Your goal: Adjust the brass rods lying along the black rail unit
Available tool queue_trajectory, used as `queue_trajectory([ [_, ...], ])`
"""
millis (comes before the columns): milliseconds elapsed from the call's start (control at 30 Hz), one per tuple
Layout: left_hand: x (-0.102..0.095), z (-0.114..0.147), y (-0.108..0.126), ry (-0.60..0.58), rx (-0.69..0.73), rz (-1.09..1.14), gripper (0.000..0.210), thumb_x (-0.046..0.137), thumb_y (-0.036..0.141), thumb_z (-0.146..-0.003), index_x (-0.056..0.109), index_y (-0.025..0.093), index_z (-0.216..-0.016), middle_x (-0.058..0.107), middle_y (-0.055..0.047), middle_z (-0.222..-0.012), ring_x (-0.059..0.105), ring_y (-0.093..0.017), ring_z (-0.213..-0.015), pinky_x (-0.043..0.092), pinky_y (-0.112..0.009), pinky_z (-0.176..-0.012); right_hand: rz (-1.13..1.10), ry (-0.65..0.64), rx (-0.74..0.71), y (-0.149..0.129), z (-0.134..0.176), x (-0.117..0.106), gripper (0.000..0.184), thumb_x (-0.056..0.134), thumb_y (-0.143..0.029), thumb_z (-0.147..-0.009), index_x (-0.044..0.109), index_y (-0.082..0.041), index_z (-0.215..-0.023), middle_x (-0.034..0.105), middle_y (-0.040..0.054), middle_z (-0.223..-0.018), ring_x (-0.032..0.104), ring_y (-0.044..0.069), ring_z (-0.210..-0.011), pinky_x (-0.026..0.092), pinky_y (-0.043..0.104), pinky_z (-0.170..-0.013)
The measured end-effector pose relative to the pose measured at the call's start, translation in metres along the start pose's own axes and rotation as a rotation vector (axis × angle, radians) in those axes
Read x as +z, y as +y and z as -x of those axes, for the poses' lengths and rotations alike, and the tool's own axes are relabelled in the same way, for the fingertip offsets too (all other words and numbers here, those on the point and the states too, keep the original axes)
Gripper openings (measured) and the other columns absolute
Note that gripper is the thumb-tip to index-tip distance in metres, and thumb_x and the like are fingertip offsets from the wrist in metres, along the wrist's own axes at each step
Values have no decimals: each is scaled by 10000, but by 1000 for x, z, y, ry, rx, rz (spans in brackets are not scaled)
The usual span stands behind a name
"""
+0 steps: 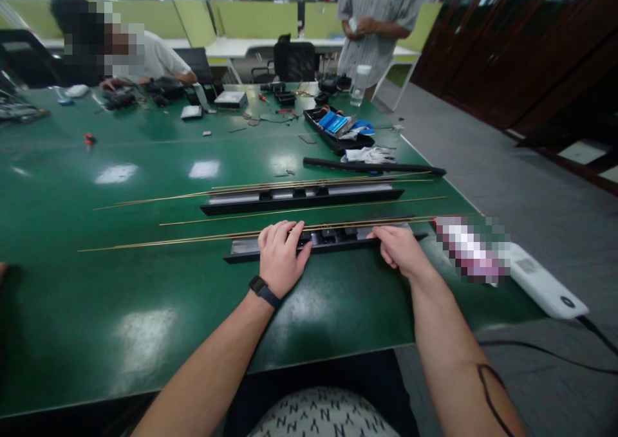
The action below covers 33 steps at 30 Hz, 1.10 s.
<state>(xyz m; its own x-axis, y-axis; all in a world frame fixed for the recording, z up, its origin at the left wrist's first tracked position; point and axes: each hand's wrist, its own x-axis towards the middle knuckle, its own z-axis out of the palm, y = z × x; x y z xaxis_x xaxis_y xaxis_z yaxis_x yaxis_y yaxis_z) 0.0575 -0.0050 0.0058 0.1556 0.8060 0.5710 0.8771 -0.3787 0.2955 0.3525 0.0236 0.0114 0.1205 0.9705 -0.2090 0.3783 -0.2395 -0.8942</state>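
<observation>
Left hand [282, 257] rests, fingers extended and thumb apart, on the near black channel [245, 247]. Right hand [400, 249] curls at its right end; grip undetermined.

The left forearm [212, 358] and the right forearm [441, 334] reach from near to far. The left hand [281, 255] is palm down, its thumb [304, 255] apart; the right hand [400, 247] is half curled, its index finger [381, 232] toward the left.

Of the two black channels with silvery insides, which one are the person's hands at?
The nearer channel, closest to the wearer: left hand and right hand are both at it. No hand touches the farther channel.
</observation>
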Motion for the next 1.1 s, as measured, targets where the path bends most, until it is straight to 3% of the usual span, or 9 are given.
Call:
queue_trajectory([
  [300,-1,2,2,-3,-3,-3,377,644,382,-978,650,236,-1326,710,-104,-1283,604,-297,-1261,353,-500,-1124,-43,-32,18,-3,2,-3,438,600,-548,-907,733,-131,-904,472,-34,-353,350,97,-273,227,193,-320],
  [600,1,2,1,1,-10,6,395,638,379,-983,642,231,-1348,699,-112,-1311,588,-302,-1307,345,-503,-1155,-357,-68,47,-2,1,-6,440,696,-535,-865,716,-127,-1027,513,-46,-430,314,76,-290,169,209,-319],
  [800,3,4,0,4,-8,-3,406,646,373,-979,636,228,-1358,691,-116,-1335,571,-304,-1345,334,-506,-1182,-573,-55,90,-2,-1,-5,346,787,-445,-802,696,-147,-954,546,-46,-459,320,61,-280,168,177,-284],
  [1100,3,3,1,24,9,-21,407,647,376,-981,633,215,-1355,688,-117,-1331,572,-307,-1339,336,-504,-1184,-663,8,140,-10,1,-2,243,766,-356,-812,706,-139,-904,569,-29,-476,351,62,-271,187,162,-252],
])
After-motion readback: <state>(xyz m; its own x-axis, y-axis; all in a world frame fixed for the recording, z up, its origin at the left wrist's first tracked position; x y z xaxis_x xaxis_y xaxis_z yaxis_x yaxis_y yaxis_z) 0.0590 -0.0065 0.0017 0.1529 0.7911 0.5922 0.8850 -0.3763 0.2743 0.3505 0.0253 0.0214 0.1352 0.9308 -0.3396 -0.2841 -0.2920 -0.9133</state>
